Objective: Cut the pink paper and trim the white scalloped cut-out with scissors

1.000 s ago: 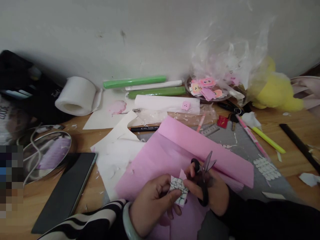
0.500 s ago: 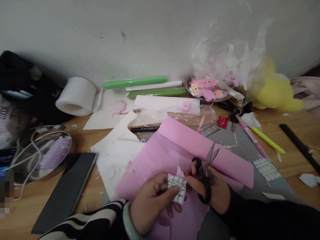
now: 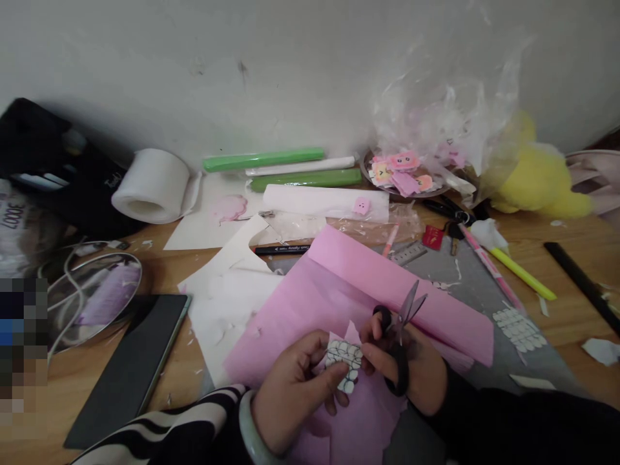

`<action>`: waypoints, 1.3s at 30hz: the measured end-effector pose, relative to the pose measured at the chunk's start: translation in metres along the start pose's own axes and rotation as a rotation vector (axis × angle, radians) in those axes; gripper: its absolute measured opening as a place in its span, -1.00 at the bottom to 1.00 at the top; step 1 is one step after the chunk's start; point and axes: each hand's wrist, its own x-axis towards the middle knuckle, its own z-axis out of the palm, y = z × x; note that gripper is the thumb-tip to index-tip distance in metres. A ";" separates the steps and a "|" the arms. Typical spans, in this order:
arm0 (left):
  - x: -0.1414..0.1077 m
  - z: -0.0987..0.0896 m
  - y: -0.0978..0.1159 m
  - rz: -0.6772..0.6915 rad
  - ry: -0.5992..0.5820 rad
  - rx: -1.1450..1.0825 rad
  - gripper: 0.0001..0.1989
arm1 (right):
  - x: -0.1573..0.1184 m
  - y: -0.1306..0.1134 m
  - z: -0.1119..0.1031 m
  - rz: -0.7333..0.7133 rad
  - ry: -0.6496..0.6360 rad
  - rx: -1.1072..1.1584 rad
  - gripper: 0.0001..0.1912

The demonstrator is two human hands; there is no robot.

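Between thumb and fingers my left hand [image 3: 303, 391] pinches a small patterned paper piece [image 3: 343, 363], white with dark rounded outlines and pink edging. My right hand [image 3: 387, 352] is closed around black-handled scissors [image 3: 400, 345], their blades parted and pointing up and away from the paper. Its thumb and fingertips meet the right edge of the small piece. Under both hands lies a large pink paper sheet [image 3: 290, 303], with a folded pink strip [image 3: 402, 290] along its far right side. The undersides of the fingers are partly hidden.
White paper [image 3: 217, 323] and a dark tablet-like slab [image 3: 130, 368] lie to the left, beside a metal dish [image 3: 138, 271]. Behind are a tissue roll [image 3: 152, 184] and green rolls [image 3: 264, 158]. Rightward are keys [image 3: 454, 242], a yellow pen [image 3: 523, 274] and another patterned piece [image 3: 518, 328].
The view has shifted slightly. Both hands stay nearly in place; the small patterned piece is turned a little, and the scissors remain parted in my right hand.
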 end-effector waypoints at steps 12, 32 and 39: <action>-0.012 -0.009 -0.001 0.533 0.193 0.391 -0.55 | -0.002 -0.005 0.005 0.175 -0.148 0.101 -0.64; -0.004 -0.007 -0.005 0.289 -0.026 -0.118 -0.75 | -0.005 0.007 0.003 -0.014 -0.017 -0.071 -0.73; -0.002 -0.004 -0.008 0.239 -0.037 -0.191 -0.67 | -0.003 0.008 0.003 -0.028 -0.041 -0.107 -0.75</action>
